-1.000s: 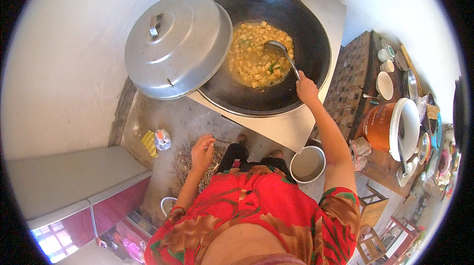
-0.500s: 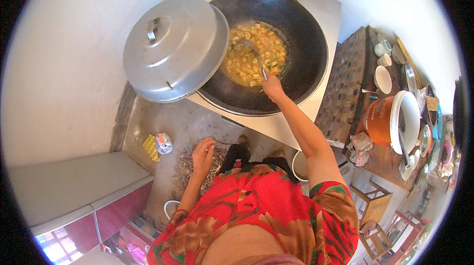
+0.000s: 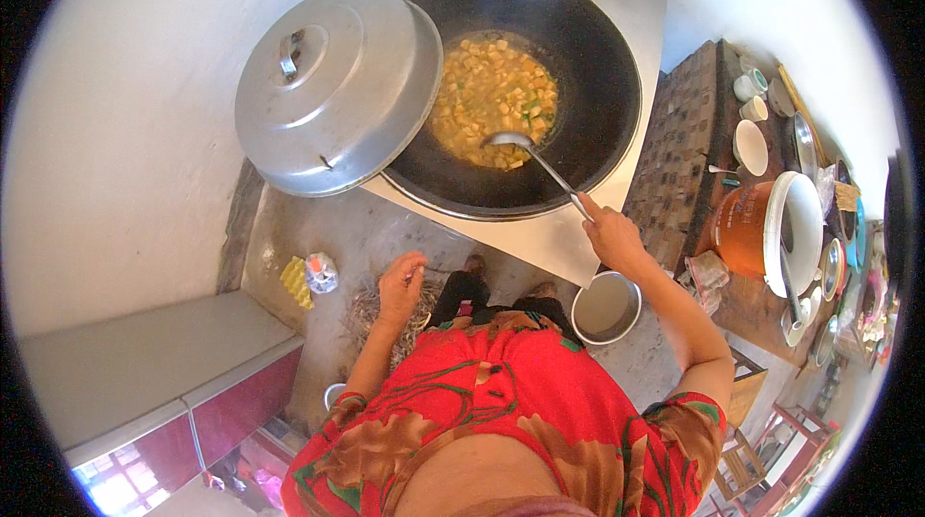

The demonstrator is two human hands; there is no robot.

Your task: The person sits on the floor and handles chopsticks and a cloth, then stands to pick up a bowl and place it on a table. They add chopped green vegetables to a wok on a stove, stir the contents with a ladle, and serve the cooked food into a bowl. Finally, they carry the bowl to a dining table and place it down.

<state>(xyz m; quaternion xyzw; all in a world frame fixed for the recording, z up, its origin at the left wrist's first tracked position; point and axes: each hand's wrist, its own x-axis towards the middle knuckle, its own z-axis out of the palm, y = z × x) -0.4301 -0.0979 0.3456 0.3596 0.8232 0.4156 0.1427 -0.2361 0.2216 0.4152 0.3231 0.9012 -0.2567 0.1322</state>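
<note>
My right hand [image 3: 615, 239] is closed round the end of a metal ladle [image 3: 552, 173]. The ladle's bowl rests at the near edge of the yellow stew of cubed pieces [image 3: 493, 83], which has bits of green in it. This stew fills the bottom of a large black wok [image 3: 597, 83] set into the stove top. A domed silver lid [image 3: 337, 93] leans over the wok's left rim, its handle facing up. Held in the air before my body, away from the stove, my left hand [image 3: 400, 288] has its fingers curled together, with nothing seen in them.
A basin of cloudy liquid [image 3: 607, 309] stands on the floor near my feet. Dry sticks [image 3: 361, 310] lie below my left hand. To the right, a wooden table [image 3: 747, 319] holds an orange bucket [image 3: 744, 228], bowls and dishes. A grey-topped cabinet [image 3: 145, 353] is at the left.
My right hand has drawn back toward me and right, out from over the wok. The ladle's bowl has slid from the stew's middle to its near edge. My left hand has risen slightly.
</note>
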